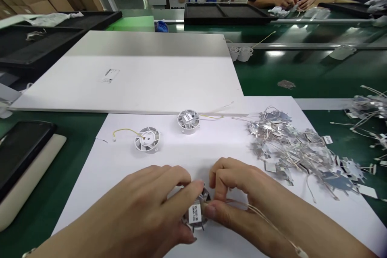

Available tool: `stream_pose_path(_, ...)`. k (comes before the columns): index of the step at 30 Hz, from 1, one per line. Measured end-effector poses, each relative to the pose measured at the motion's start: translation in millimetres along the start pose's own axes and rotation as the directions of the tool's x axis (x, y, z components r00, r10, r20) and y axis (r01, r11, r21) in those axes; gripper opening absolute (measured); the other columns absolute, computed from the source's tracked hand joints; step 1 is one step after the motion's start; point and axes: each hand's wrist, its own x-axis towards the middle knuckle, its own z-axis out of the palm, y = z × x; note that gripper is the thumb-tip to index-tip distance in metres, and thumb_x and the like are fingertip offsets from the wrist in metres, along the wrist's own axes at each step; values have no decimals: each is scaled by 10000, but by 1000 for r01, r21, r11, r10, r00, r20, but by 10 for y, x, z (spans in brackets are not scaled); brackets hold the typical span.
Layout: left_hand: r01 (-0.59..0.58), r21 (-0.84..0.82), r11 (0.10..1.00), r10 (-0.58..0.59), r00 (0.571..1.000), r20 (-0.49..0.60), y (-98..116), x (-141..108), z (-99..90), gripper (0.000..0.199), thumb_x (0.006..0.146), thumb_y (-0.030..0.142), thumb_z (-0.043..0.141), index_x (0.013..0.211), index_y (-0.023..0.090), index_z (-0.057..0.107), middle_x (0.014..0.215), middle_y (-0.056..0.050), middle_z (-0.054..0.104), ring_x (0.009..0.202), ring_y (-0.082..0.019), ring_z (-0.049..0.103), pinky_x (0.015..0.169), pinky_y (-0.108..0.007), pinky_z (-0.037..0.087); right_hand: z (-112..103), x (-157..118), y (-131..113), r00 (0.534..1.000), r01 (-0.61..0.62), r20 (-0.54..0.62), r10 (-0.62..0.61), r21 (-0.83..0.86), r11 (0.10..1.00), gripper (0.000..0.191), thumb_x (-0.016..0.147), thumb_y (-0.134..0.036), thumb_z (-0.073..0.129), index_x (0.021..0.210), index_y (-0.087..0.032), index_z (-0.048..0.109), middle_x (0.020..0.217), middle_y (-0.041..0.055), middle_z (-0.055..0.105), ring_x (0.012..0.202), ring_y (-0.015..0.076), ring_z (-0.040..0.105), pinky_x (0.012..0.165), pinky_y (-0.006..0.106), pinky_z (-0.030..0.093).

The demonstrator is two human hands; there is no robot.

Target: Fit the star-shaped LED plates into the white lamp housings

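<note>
Near the front of the white sheet (127, 177), my left hand (157, 205) is closed around a small round fan (195, 213) that carries a printed label. The fingers of my right hand (232, 193) pinch at the fan's right side, where pale wires (256, 211) run out under the wrist and end in a small connector. What exactly the right fingertips grip is partly hidden. Farther back lie two more small fans: a white one with a yellow wire (147, 139) on the left and a labelled one (188, 121) near the board's edge.
A heap of metallic parts with wires (290, 145) covers the sheet's right side. Behind stands a large white board (157, 72). A dark device (24, 153) lies at left. Black trays (226, 13) and a co-worker's hands (287, 2) are at the back.
</note>
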Motion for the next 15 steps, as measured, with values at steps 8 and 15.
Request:
stream_pose_path(8, 33, -68, 997, -27, 996, 83, 9, 28, 28, 658, 590, 365, 1092, 1089, 227, 686, 982, -11, 818, 711, -246, 780, 559, -358, 629, 36, -46, 70, 988, -152, 15, 152, -21, 988, 220, 1100, -490, 652, 975, -314, 693, 931, -29, 719, 828, 200, 650, 720, 260, 505)
stream_pose_path(15, 136, -210, 968, -100, 980, 174, -48, 45, 39, 528, 682, 132, 1004, 1091, 260, 696, 968, 35, 773, 648, -212, 763, 515, -321, 597, 74, -6, 25, 977, -210, -30, 209, -49, 976, 332, 1050, -563, 622, 863, -296, 682, 830, -7, 694, 746, 209, 599, 658, 287, 468)
